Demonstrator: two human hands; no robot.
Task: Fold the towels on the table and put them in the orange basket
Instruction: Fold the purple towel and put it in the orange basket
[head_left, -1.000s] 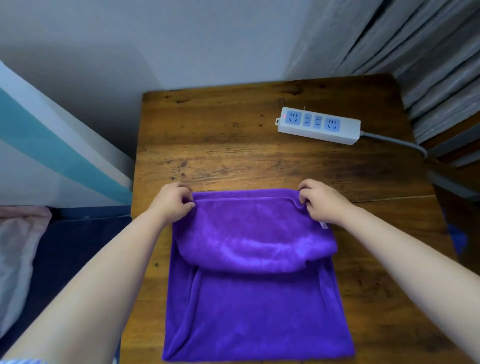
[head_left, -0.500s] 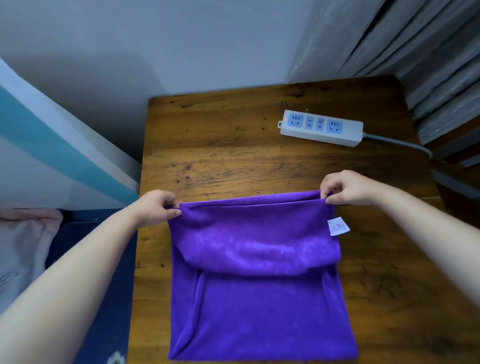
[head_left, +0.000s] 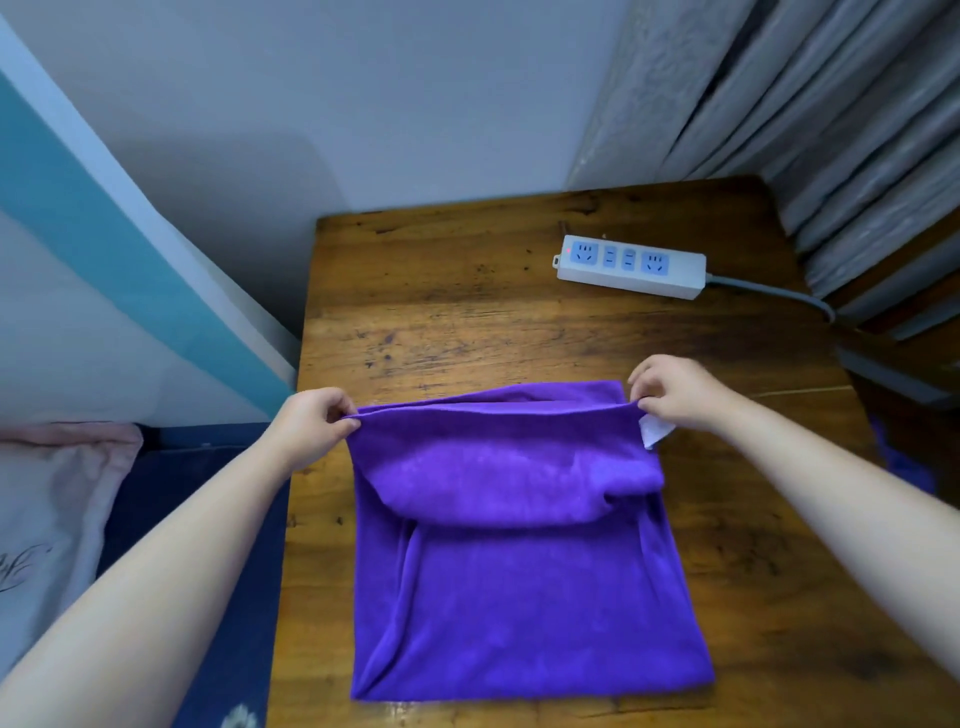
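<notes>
The wooden table (head_left: 467, 312) carries the purple towel (head_left: 519, 597), lying folded at its near middle. Since a moment ago the two top corners were pulled outward, so the upper edge is now straighter. The left hand (head_left: 311, 426) and right hand (head_left: 675, 389) each pinch one corner with their fingers. The fold is almost tidy; the basket is not visible.
</notes>
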